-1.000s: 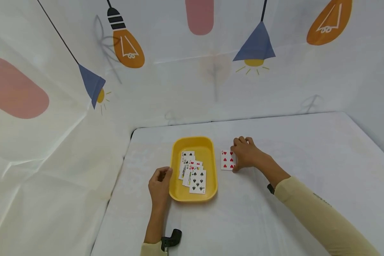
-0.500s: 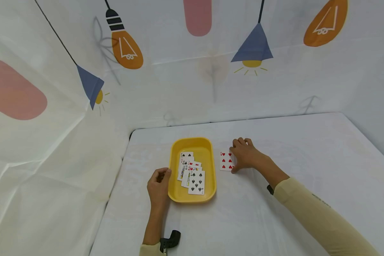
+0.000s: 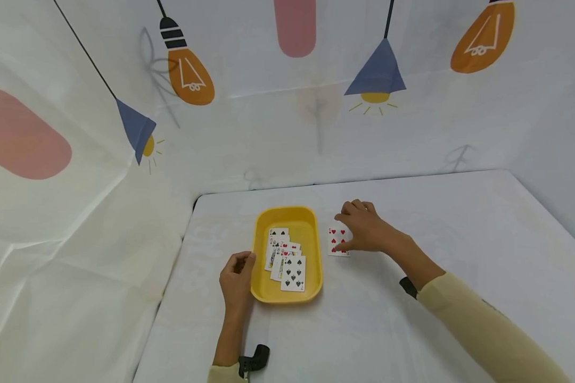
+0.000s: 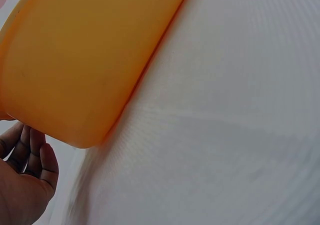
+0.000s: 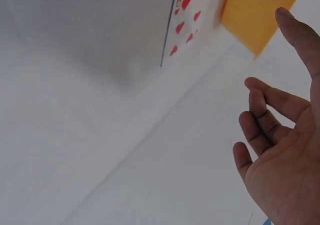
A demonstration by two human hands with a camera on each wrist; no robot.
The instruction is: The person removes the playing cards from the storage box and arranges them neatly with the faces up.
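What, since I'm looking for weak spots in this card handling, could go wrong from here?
The six of hearts lies flat on the white tabletop, so the right hand above it might slide it instead of lifting it.

The cards in the tray overlap loosely; with the left hand at the rim of the yellow tray, a bump there could shift them.

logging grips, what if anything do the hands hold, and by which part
Left hand holds the yellow tray by its left rim; right hand holds nothing.
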